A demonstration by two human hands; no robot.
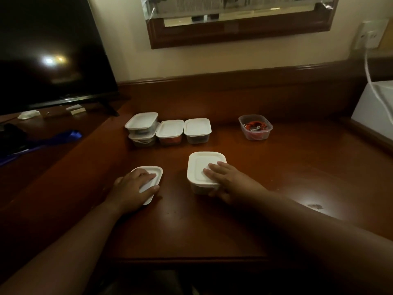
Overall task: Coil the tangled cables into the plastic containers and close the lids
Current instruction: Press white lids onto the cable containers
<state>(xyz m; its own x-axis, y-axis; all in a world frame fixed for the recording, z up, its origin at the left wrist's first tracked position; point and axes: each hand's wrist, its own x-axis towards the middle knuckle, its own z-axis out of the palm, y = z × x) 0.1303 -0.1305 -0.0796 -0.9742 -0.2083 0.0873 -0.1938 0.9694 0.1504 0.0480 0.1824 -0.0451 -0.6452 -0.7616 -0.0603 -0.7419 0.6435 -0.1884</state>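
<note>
Pressing flat on the lidded container (205,170), the right hand (228,182) hides its near edge, while left of it the left hand (133,188) grips a loose lid (152,177).

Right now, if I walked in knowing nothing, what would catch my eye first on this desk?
Probably the two hands on the brown wooden desk: the right hand presses on a white-lidded clear plastic container, while the left hand holds a loose white plastic lid. Behind them sits a cluster of four closed containers, and, far right, an open clear tub of red cable.
</note>
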